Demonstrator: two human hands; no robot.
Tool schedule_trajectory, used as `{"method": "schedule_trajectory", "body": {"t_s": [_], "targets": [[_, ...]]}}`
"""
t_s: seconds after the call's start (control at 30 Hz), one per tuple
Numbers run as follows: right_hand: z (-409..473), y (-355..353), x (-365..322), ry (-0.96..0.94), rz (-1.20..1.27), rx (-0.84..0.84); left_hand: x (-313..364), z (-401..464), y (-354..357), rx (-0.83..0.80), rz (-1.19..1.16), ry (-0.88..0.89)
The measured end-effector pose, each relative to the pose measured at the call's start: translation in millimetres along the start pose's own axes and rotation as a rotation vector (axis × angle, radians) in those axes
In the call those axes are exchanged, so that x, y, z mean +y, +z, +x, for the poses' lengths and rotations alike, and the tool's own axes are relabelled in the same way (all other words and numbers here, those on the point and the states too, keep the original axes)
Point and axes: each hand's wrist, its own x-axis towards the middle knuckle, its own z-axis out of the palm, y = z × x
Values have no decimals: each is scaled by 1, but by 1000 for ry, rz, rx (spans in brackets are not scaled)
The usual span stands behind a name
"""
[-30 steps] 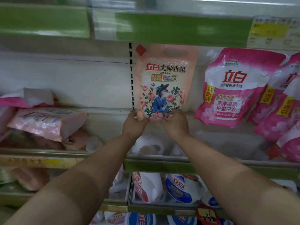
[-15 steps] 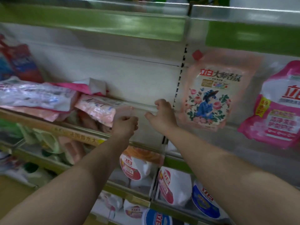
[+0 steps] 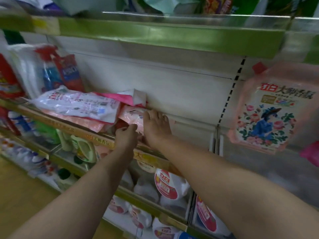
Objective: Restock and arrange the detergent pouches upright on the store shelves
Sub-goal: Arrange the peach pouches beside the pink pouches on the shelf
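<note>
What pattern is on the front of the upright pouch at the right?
Roses around a figure in blue, on pale pink; the upright pouch shows only in the head view.

Glossy plastic pouch (image 3: 136, 118), metal shelf (image 3: 189, 19)

A shop aisle, stocked with laundry goods.
Tiered shelves (image 3: 155, 37) with price-label strips (image 3: 96, 137) carry branded detergent pouches (image 3: 269, 107).

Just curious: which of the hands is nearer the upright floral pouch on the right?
Right. The right hand lies well left of the floral pouch, on a flat pink pouch; the left hand is farther left.
</note>
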Motion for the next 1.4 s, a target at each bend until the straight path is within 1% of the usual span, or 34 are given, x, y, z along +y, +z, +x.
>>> {"method": "schedule_trajectory", "body": {"t_s": [0.1, 0.2, 0.33, 0.43, 0.63, 0.83, 1.0, 1.2, 1.3, 1.4], "targets": [[16, 12, -9, 15, -105, -33, -1, 9, -9, 18, 10, -55], [26, 25, -10, 41, -184, -67, -4, 19, -16, 1, 67, -77], [26, 30, -5, 94, -213, -130, -10, 25, -17, -37, 110, -75], [22, 26, -2, 51, -214, -178, -12, 26, -14, -58, 106, -60], [20, 22, 5, -11, -201, -189, -9, 24, -5, -54, -8, -91], [16, 11, 15, -67, -219, -175, -6, 27, -7, -82, -34, -146], [4, -1, 37, -94, -262, -152, -4, 25, 0, -46, -41, -173], [-22, -14, 79, -68, -221, -191, -7, 19, 20, -73, -122, -223], [-41, -21, 96, -43, -175, -211, -7, 10, 37, -141, -218, -257], [-62, -27, 109, -35, -154, -199, -6, -1, 55, -237, -279, -329]]}}
